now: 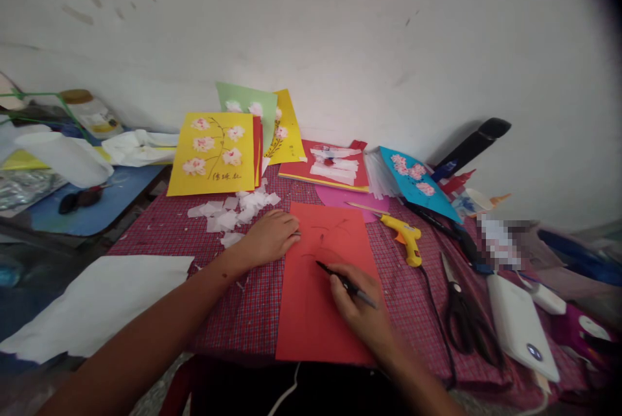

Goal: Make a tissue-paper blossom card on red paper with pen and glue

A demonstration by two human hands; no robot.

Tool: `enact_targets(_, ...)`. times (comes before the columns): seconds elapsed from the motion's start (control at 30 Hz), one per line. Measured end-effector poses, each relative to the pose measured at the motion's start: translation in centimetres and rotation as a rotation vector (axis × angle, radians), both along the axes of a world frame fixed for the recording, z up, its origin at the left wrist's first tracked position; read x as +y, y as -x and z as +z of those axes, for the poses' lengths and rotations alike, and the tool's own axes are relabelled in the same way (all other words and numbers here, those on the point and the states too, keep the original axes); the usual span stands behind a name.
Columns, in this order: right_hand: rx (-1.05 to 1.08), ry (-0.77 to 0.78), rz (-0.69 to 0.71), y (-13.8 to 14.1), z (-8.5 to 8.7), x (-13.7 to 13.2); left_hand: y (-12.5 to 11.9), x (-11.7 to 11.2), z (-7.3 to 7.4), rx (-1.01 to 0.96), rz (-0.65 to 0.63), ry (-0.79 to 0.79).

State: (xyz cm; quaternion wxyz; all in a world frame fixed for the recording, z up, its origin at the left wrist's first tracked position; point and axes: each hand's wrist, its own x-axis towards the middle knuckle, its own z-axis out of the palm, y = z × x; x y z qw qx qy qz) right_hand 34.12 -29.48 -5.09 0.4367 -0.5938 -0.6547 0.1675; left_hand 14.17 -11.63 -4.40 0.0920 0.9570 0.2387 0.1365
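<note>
Bench: a chequered cloth covers the bench [398,306]; the working space sits at its near edge, probably so both arms reach it easily, with other materials around it.
White paper: the white paper [116,293] lies flat at the near left, beyond the left forearm, seemingly kept aside yet within reach.
Red sheet: the red sheet [311,312] lies flat and lengthwise between the hands, its lower end at the bench's near edge, which lets the right hand come in from below.
Flowered cards: the yellow card [214,153] leans at the back left and the blue card [420,186] slants at the back right; both are away from the arms, which likely keeps them unsmudged.
Scissors: the black-handled scissors [464,322] lie closed on the right, points away from the person, apart from the sheet.
Glue gun: the yellow glue gun [408,238] lies on its side just right of the sheet, its cord trailing clear of it.
Right grip: the right hand [362,306] is closed around a black pen [347,283], slanted low like a writing hold, tip over the sheet; whether it touches, I cannot tell.
Left grip: the left hand [272,238] rests curled at the sheet's upper left edge, apparently steadying it; whether the fingers pinch anything is unclear.
Scraps: torn white scraps [221,216] lie loosely beyond the left hand, off the sheet.
</note>
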Motion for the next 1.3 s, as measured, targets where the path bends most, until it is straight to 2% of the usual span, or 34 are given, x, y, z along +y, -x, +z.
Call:
enact_targets(0.2,-0.009,0.001,-0.006,0.0,0.0,0.1,-0.1,-0.1,0.3,0.022,0.013,0.013)
enact_targets(0.4,-0.01,-0.002,0.111,0.2,0.7,0.0,0.0,0.0,0.0,0.001,0.002,0.005)
enact_targets(0.67,-0.005,0.005,0.003,-0.1,-0.2,0.1,0.0,0.0,0.1,0.006,0.011,0.011)
enact_targets(0.93,-0.002,0.0,0.095,0.1,0.6,-0.1,0.0,0.0,-0.1,0.007,0.014,0.009)
enact_targets(1.1,0.008,0.013,0.033,0.1,0.6,0.0,0.0,0.0,-0.1,-0.004,0.01,0.008)
enact_targets(1.3,0.004,0.01,0.076,0.2,1.1,0.0,-0.1,0.0,0.0,-0.005,0.007,0.017)
